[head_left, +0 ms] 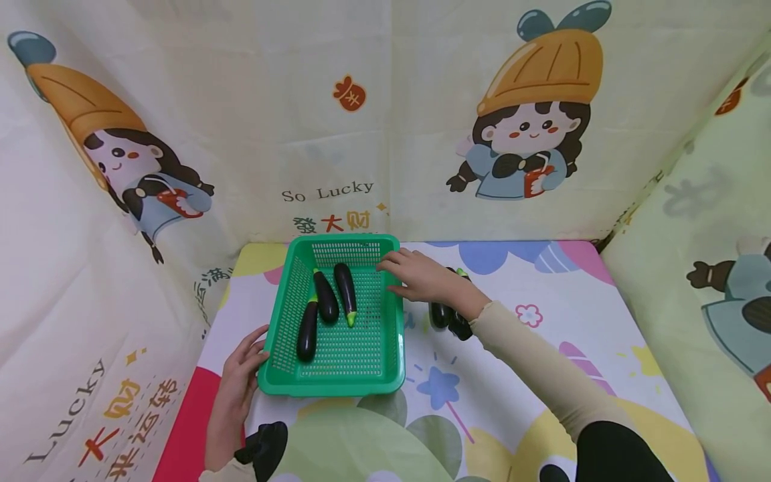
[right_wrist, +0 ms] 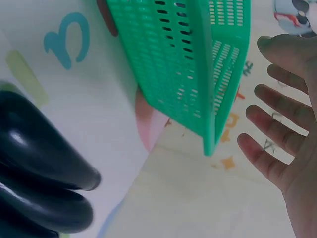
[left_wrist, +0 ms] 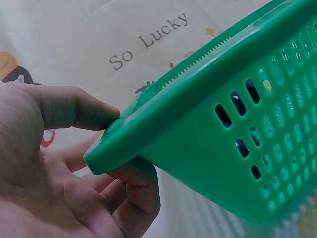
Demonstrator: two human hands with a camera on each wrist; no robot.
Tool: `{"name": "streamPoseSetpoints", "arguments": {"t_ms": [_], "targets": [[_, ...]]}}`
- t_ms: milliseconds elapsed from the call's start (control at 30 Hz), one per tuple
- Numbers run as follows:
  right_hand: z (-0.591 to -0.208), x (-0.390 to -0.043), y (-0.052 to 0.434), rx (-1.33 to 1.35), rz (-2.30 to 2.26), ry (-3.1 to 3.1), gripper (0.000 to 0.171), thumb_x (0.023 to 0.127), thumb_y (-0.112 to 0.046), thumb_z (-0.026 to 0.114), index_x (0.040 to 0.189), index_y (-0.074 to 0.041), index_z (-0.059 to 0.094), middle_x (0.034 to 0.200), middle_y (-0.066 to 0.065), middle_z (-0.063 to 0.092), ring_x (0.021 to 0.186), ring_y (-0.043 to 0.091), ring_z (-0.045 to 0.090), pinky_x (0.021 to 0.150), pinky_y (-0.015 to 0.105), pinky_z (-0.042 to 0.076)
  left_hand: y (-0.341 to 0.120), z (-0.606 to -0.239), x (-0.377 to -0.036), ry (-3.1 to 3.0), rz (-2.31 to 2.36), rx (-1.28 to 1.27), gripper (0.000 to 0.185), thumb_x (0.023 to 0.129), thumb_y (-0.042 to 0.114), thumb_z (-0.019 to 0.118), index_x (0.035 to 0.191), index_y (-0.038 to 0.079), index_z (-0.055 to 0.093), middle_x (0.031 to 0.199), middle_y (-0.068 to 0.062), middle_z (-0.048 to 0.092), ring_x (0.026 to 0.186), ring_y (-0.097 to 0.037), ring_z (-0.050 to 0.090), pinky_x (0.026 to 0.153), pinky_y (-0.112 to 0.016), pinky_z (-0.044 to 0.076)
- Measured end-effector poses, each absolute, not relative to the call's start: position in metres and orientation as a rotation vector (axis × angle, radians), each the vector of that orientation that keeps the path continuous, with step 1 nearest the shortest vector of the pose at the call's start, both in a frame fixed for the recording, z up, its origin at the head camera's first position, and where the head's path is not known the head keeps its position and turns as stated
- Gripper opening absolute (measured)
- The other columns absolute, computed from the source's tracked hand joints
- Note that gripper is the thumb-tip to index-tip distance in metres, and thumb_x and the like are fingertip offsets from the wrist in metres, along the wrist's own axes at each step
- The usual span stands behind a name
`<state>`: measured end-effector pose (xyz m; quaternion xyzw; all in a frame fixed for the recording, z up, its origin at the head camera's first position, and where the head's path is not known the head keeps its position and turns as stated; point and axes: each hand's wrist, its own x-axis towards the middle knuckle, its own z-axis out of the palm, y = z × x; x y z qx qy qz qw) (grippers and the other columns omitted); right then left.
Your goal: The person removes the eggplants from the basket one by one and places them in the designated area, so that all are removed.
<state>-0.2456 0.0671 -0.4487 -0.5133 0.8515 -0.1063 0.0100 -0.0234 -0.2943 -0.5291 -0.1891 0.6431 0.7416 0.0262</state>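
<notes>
The green basket [head_left: 337, 375] is pinched at its corner by the left hand [head_left: 237, 375] while the right hand [head_left: 421, 278] is held open, so it could easily be tipped and the eggplants [head_left: 328, 301] spilled.

- The left hand [left_wrist: 64, 188] grips a corner of the green basket [left_wrist: 233, 134], thumb on the rim and fingers curled beneath it.
- The basket's side wall is full of slots, and something dark shows through a few.
- Behind hangs a pale cloth [left_wrist: 89, 34] printed "So Lucky".
</notes>
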Motion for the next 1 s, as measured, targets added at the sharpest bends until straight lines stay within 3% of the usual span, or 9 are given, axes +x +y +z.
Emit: {"name": "streamPoseSetpoints", "arguments": {"t_ms": [433, 867, 1000], "targets": [[-0.430, -0.257, 0.036, -1.777, 0.093, 2.596, 0.048, 0.101, -0.031, 0.069, 0.144, -0.012, 0.057, 0.145, 0.010, 0.059, 0.130, 0.030, 0.057, 0.107, 0.048, 0.053, -0.294, -0.530, -0.022, 1.980, 2.306, -0.602, 0.067, 0.102, 0.014, 0.064, 0.162, 0.017, 0.035, 0.122, 0.019, 0.069, 0.110, -0.003, 0.071, 0.094, -0.022, 0.058], [-0.426, -0.264, 0.001, -1.793, 0.376, 2.506, 0.051, 0.104, -0.037, 0.063, 0.151, -0.017, 0.053, 0.150, 0.005, 0.056, 0.133, 0.027, 0.055, 0.106, 0.044, 0.052, -0.293, -0.529, -0.024, 1.963, 2.308, -0.606, 0.068, 0.101, 0.011, 0.064, 0.162, 0.015, 0.034, 0.121, 0.017, 0.068, 0.110, -0.002, 0.068, 0.093, -0.020, 0.058], [-0.426, -0.264, -0.010, -1.816, 0.383, 2.470, 0.049, 0.104, -0.032, 0.064, 0.150, -0.017, 0.054, 0.149, 0.006, 0.057, 0.130, 0.027, 0.055, 0.104, 0.043, 0.051, -0.293, -0.529, -0.023, 1.949, 2.318, -0.606, 0.068, 0.102, 0.011, 0.064, 0.163, 0.015, 0.034, 0.121, 0.018, 0.068, 0.110, -0.002, 0.069, 0.094, -0.020, 0.058]]}}
